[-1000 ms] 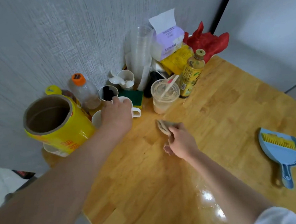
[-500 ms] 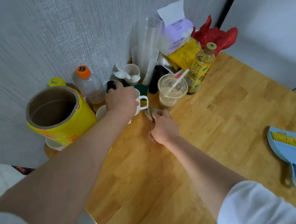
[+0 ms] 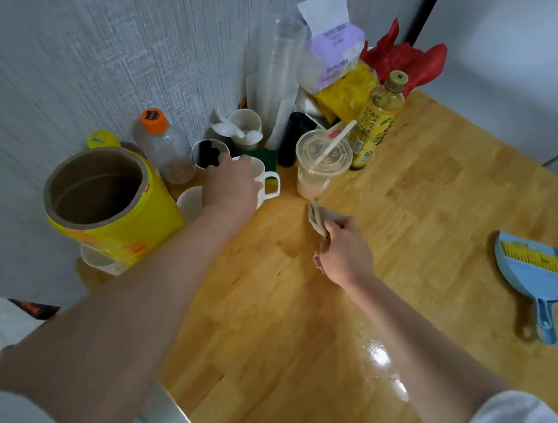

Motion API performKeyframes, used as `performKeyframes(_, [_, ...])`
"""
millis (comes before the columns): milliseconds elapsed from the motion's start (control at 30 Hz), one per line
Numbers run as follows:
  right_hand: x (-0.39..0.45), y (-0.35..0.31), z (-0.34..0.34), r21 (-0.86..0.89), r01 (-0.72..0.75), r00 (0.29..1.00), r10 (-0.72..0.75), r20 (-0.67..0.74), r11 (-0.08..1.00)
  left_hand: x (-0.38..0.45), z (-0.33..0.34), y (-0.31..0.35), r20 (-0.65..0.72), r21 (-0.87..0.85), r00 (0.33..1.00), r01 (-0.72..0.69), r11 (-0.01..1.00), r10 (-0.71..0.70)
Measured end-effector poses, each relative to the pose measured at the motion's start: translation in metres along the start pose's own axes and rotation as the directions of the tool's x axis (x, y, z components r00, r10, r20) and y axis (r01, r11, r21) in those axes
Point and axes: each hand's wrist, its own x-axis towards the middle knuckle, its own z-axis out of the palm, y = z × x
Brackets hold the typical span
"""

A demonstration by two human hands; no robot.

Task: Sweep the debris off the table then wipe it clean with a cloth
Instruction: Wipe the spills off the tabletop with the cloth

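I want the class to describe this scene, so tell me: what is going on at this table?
A person is wiping a wooden table. The right hand holds a bunched cloth on the wood, just in front of a lidded plastic cup. The left hand grips a white mug among the clutter by the wall. A blue dustpan with its brush lies untouched to the right.

- Left hand (image 3: 228, 185) grips the white mug (image 3: 264, 183) from above, at 11 o'clock on the wooden table (image 3: 426, 216).
- Right hand (image 3: 344, 252) pinches a crumpled cloth (image 3: 318, 219) against the wood, centre frame.
- Blue dustpan (image 3: 539, 273) with yellow-bristled brush lies at 3 o'clock.
- Yellow canister (image 3: 112, 208) stands open at 9 o'clock.
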Motion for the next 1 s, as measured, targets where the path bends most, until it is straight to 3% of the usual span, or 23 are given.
performKeyframes(33, [-0.008,-0.008,0.004,-0.019,0.021,1.0,-0.021,-0.009,1.0,-0.002,0.001,0.0,-0.004,-0.008,1.0,0.004,1.0,-0.004])
performKeyframes(100, [-0.039,-0.026,0.017,0.012,0.285,0.958,-0.285,0.018,0.958,-0.005,0.003,0.001,0.01,-0.007,1.0,0.008,1.0,-0.008])
performKeyframes(167, [-0.072,-0.027,0.024,0.074,0.58,0.793,-0.583,0.177,0.811,-0.006,0.004,0.001,0.039,0.062,0.999,-0.021,0.998,0.019])
performKeyframes(200, [-0.078,-0.019,0.02,0.101,0.641,0.726,-0.643,0.245,0.761,-0.007,0.005,0.0,0.049,0.102,0.998,-0.042,0.994,0.037])
performKeyframes(233, [-0.076,-0.008,0.014,0.103,0.638,0.725,-0.64,0.255,0.763,-0.009,0.005,0.0,0.054,0.137,0.997,-0.058,0.989,0.051])
performKeyframes(267, [-0.069,0.004,0.007,0.094,0.572,0.786,-0.577,0.223,0.815,-0.01,0.003,0.001,0.055,0.171,0.997,-0.069,0.983,0.06])
performKeyframes(333, [-0.052,0.028,-0.004,0.122,0.264,0.955,-0.277,0.109,0.957,-0.015,-0.004,0.003,0.042,0.235,0.997,-0.077,0.969,0.069])
performKeyframes(400, [-0.04,0.042,-0.007,0.146,-0.012,1.0,0.011,0.007,0.989,-0.023,-0.015,0.008,-0.021,0.225,0.996,-0.078,0.971,0.085])
performKeyframes(433, [-0.039,0.042,-0.005,0.118,-0.051,0.999,0.052,-0.012,0.992,-0.032,-0.021,0.01,-0.067,0.186,0.991,-0.098,0.978,0.112])
performKeyframes(533, [-0.048,0.025,-0.001,0.074,0.001,1.0,-0.003,0.027,0.997,-0.069,-0.036,0.011,-0.127,-0.029,0.974,-0.19,0.981,0.185])
performKeyframes(633, [-0.061,-0.013,0.009,0.049,0.174,0.978,-0.178,0.104,0.984,-0.103,-0.043,-0.003,-0.103,-0.195,0.982,-0.177,0.965,0.16])
performKeyframes(733, [-0.084,-0.049,0.024,0.042,0.456,0.849,-0.448,0.279,0.889,-0.137,-0.048,-0.021,-0.111,-0.282,0.977,-0.207,0.937,0.183])
performKeyframes(800, [-0.089,-0.044,0.019,0.097,0.549,0.753,-0.542,0.373,0.83,-0.163,-0.049,-0.033,-0.136,-0.34,0.968,-0.245,0.908,0.21])
performKeyframes(833, [-0.083,-0.033,0.012,0.118,0.513,0.771,-0.517,0.371,0.85,-0.175,-0.047,-0.04,-0.128,-0.388,0.972,-0.232,0.892,0.197])
performKeyframes(900, [-0.068,-0.014,-0.001,0.11,0.305,0.901,-0.324,0.288,0.946,-0.196,-0.039,-0.056,-0.064,-0.497,0.994,-0.105,0.861,0.084])
performKeyframes(967, [-0.063,-0.013,-0.002,0.074,0.044,0.983,-0.056,0.173,0.996,-0.209,-0.03,-0.075,0.033,-0.599,0.988,0.138,0.789,-0.148])
performKeyframes(1000, [-0.067,-0.025,0.005,0.082,-0.008,0.991,-0.003,0.132,0.997,-0.216,-0.026,-0.086,0.058,-0.645,0.961,0.242,0.725,-0.269])
